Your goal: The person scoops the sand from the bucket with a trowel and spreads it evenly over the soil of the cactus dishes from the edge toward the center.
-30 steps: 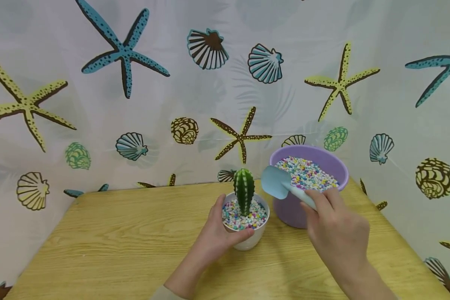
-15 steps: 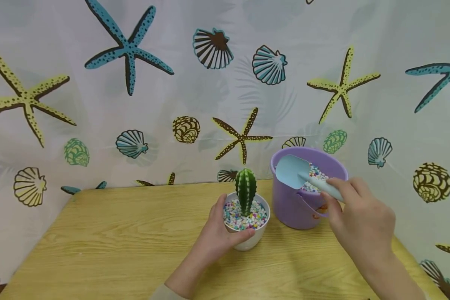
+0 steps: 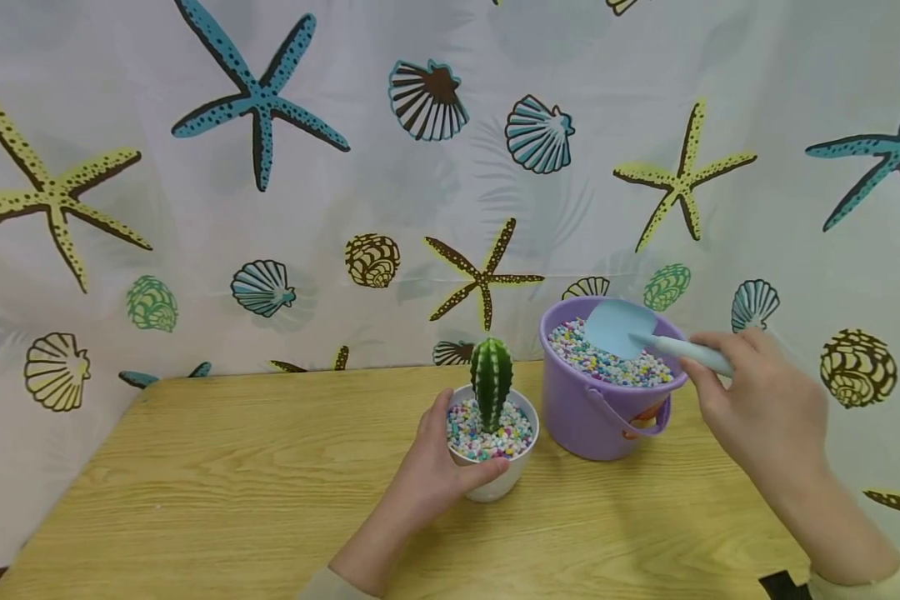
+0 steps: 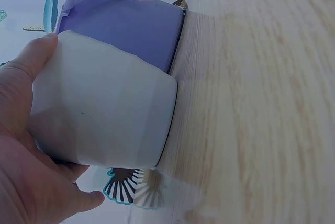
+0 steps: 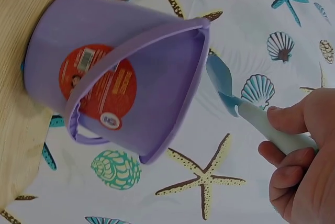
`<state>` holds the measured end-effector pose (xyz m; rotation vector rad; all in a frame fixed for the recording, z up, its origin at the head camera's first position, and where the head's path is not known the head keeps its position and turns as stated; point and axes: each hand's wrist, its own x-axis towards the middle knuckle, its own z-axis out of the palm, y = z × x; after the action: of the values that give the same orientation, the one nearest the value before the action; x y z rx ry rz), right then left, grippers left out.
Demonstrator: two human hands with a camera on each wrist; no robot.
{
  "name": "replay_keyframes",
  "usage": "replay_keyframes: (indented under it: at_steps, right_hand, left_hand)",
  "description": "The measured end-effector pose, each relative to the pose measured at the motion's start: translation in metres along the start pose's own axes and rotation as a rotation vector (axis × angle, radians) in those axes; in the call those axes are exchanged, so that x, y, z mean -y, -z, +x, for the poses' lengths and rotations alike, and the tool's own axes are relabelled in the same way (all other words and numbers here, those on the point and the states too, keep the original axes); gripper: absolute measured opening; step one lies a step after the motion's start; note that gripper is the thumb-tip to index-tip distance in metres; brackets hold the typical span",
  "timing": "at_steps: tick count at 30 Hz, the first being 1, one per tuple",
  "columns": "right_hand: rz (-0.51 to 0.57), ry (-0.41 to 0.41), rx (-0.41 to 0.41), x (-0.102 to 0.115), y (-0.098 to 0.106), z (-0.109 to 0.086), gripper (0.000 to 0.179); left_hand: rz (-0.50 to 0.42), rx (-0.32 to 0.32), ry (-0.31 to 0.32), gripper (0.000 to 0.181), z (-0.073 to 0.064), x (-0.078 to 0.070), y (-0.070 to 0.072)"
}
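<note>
My left hand (image 3: 437,479) holds the side of a white flowerpot (image 4: 104,106), thumb near the front rim and fingers around the left side. Coloured pebbles fill the pot, and a green cactus (image 3: 491,383) stands upright in them. In the head view my right hand (image 3: 768,408) grips the pale handle of a light blue toy shovel (image 3: 619,327). Its blade overlaps the mouth of a purple bucket (image 3: 596,421) full of small coloured pebbles (image 3: 607,367). From the right wrist view, the blade (image 5: 220,82) sits just outside the bucket's opening.
The bucket stands close to the right of the pot on a wooden table (image 3: 255,467). A curtain (image 3: 390,192) printed with starfish and shells hangs behind and to the right. A small black object (image 3: 783,586) shows at the lower right.
My right hand has carried the shovel to the right, from beside the bucket's left rim to over its mouth. My left hand stays on the pot; the camera has shifted slightly.
</note>
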<state>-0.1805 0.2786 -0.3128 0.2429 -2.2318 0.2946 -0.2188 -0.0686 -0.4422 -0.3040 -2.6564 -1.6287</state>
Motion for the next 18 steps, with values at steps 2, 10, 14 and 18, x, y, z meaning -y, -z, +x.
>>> replay_keyframes:
  at_steps: [2,10,14,18]
  right_hand:
    - [-0.009,-0.011,0.039,-0.006,0.001,0.003,0.029]
    - [-0.02,-0.079,0.232,-0.021,0.006,0.014,0.027]
    - [-0.024,-0.115,0.31,-0.025,0.008,0.019,0.027]
    - [-0.021,-0.14,0.374,-0.029,0.008,0.024,0.028]
  left_hand:
    - [0.001,-0.001,-0.003,0.128,0.0,0.0,0.0]
    - [0.01,-0.005,-0.005,0.127,0.001,0.001,0.0]
    - [0.014,-0.003,-0.008,0.126,0.001,0.001,0.0]
    - [0.021,-0.002,-0.011,0.127,0.001,0.002,0.0]
